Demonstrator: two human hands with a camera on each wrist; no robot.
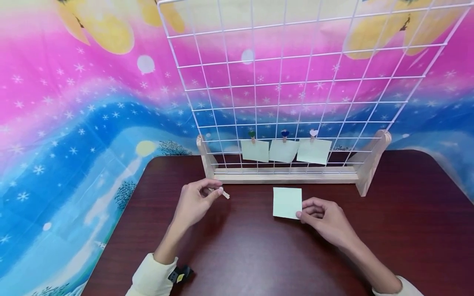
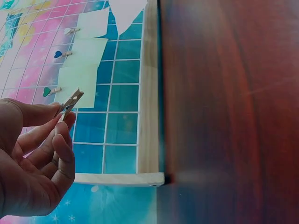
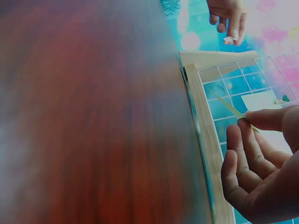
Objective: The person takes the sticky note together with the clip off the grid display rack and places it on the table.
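Observation:
Between thumb and fingertips my left hand [image 1: 196,201] pinches a small wooden clothespin [image 1: 225,194]; the left wrist view shows the clothespin [image 2: 72,101] with its tip pointing away from the hand. My right hand [image 1: 329,220] holds a pale green square paper note [image 1: 287,202] by its lower right corner, above the table. Seen from the right wrist, that note [image 3: 227,105] is nearly edge-on. Behind both hands stands a white wire grid [image 1: 255,102]. Three similar notes hang low on it, from clothespins with a green heart [image 1: 252,134], a blue heart [image 1: 284,133] and a white heart [image 1: 313,133].
A wooden stand [image 1: 285,177] with two side feet carries the grid on the dark brown table [image 1: 244,255]. Behind it hangs a colourful printed cloth [image 1: 92,102]. A black strap piece [image 1: 180,274] is by the left sleeve cuff.

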